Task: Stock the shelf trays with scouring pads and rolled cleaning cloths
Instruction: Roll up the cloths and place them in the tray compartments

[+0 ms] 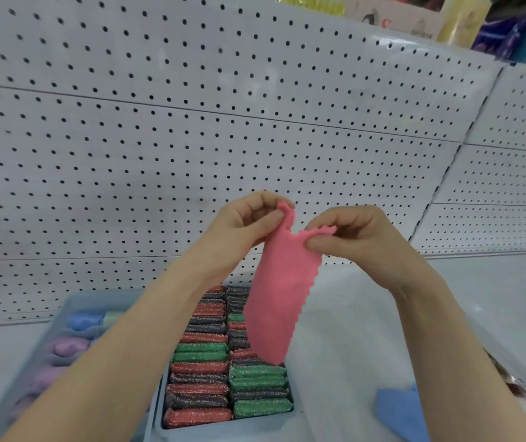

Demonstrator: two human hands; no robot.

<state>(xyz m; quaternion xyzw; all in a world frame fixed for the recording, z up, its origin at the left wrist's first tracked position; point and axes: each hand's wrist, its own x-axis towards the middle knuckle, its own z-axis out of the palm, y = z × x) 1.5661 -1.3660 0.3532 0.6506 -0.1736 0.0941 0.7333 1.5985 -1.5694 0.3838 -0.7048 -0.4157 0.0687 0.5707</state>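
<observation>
A pink cleaning cloth [279, 291] with a zigzag edge hangs unrolled in the air above the shelf. My left hand [245, 224] pinches its top left corner. My right hand [357, 237] pinches the top right corner, close beside the left. Below the cloth stands a grey tray [159, 406] packed with rows of red, green and dark sparkly scouring pads [201, 390]. To its left a second grey tray [64, 306] holds rolled cloths [83, 320] in blue, pink and lilac, partly hidden by my left forearm.
A white pegboard wall [191, 138] rises behind the shelf. A flat blue cloth [402, 409] lies on the white shelf surface at the lower right. Packaged goods [465, 23] sit on the shelf above, top right.
</observation>
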